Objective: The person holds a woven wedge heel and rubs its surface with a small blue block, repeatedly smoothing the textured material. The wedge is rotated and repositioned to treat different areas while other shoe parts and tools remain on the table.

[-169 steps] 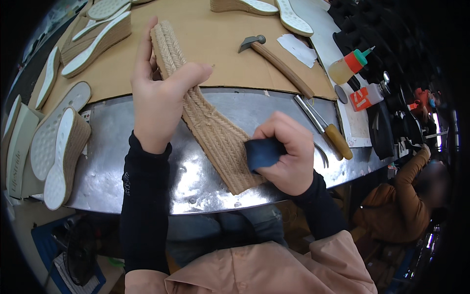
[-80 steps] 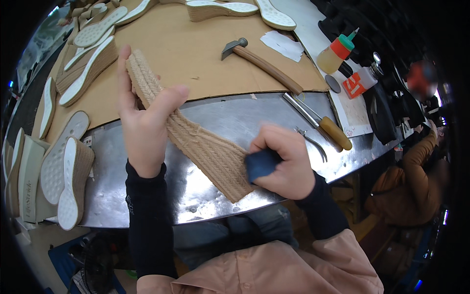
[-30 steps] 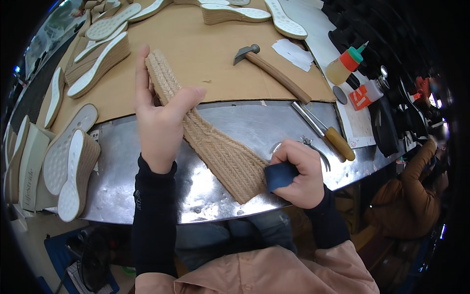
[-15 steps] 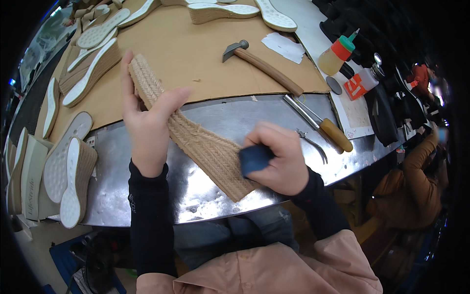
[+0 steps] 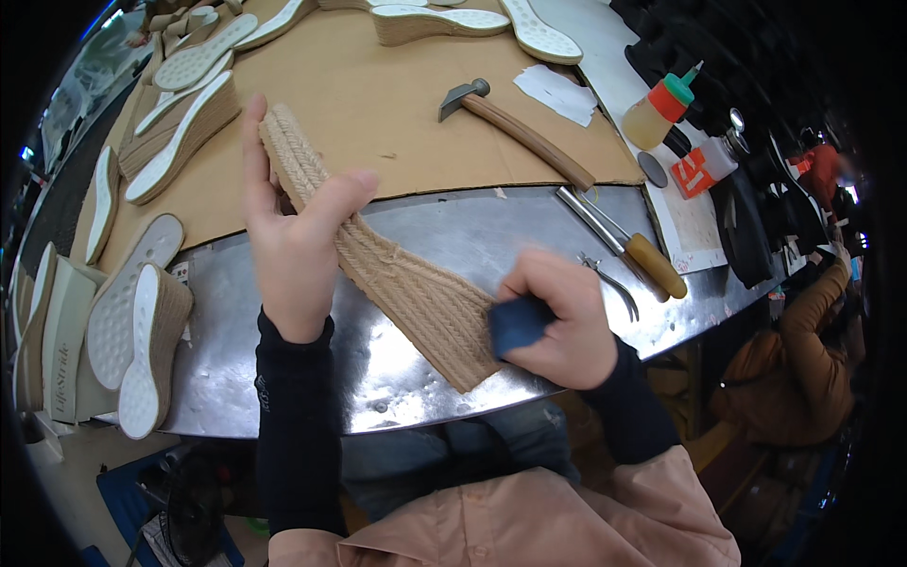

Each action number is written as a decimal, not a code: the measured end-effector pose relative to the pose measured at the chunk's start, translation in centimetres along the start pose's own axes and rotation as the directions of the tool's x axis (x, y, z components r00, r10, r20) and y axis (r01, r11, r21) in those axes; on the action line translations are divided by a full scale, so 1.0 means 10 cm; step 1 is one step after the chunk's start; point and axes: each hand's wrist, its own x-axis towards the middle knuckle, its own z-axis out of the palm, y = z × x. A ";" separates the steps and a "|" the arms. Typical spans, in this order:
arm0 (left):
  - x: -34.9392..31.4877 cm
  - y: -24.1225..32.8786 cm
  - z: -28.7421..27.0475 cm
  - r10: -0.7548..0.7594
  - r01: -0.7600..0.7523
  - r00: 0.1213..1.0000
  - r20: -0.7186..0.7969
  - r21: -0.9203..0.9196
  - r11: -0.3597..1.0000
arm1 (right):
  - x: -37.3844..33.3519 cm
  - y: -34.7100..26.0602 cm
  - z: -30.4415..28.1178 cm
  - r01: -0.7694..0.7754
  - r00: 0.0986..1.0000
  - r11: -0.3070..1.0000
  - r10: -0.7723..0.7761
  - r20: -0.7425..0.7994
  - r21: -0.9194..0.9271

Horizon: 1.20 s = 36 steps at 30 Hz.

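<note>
The left hand point(image 5: 300, 231) grips a tan, braided-fibre shoe wedge point(image 5: 411, 293); the right hand point(image 5: 572, 317) clenches a flat, dark-blue pad point(image 5: 520, 324) at its broad end.

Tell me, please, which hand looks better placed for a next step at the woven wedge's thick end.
Probably the right hand: it holds the dark blue piece at that end of the woven wedge, while the left hand is occupied holding the wedge toward its narrow end.

White glare point(image 5: 385, 345) brightens the metal tabletop point(image 5: 222, 317), with pale floor point(image 5: 76, 482) at lower left.
</note>
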 end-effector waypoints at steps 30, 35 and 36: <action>0.00 -0.02 0.02 0.006 -0.006 1.000 -0.029 0.012 1.000 | -0.01 -0.01 -0.08 -0.075 0.995 0.997 0.073 0.070 0.024; -0.01 -0.01 0.00 0.007 -0.007 1.000 -0.011 0.003 1.000 | -0.01 -0.02 -0.09 -0.028 0.992 1.000 0.027 0.121 0.006; 0.00 -0.02 0.01 0.007 -0.007 1.000 -0.013 -0.001 1.000 | 0.01 -0.01 -0.09 0.035 0.997 0.998 -0.039 0.063 0.055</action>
